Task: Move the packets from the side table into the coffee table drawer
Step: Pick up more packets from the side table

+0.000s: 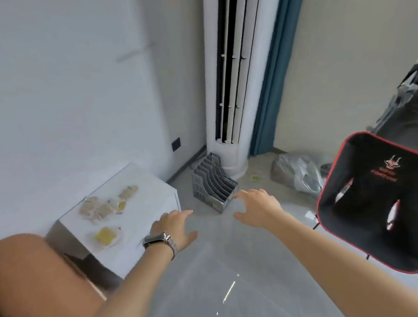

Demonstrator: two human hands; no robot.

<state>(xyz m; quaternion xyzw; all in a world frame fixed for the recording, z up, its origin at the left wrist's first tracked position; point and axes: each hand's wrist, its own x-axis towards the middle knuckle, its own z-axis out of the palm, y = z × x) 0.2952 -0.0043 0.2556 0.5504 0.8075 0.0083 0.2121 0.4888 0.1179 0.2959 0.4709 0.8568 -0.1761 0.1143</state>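
Packets (pixel 109 210), several, lying loose on the white side table (pixel 151 189), likely light, soft and crinkly, best pinched at an edge; left hand (pixel 174 228) and right hand (pixel 257 209) hovering spread, holding nothing.

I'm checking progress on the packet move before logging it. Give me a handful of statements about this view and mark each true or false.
1. Several tan and yellow packets lie on the white side table. True.
2. The left hand is holding a packet. False: it is open and holds nothing.
3. The left wrist wears a metal-banded watch. True.
4. The right hand rests on the side table. False: it is open in the air above the floor.
5. A grey slotted file rack stands on the floor beside the tall white air conditioner. True.
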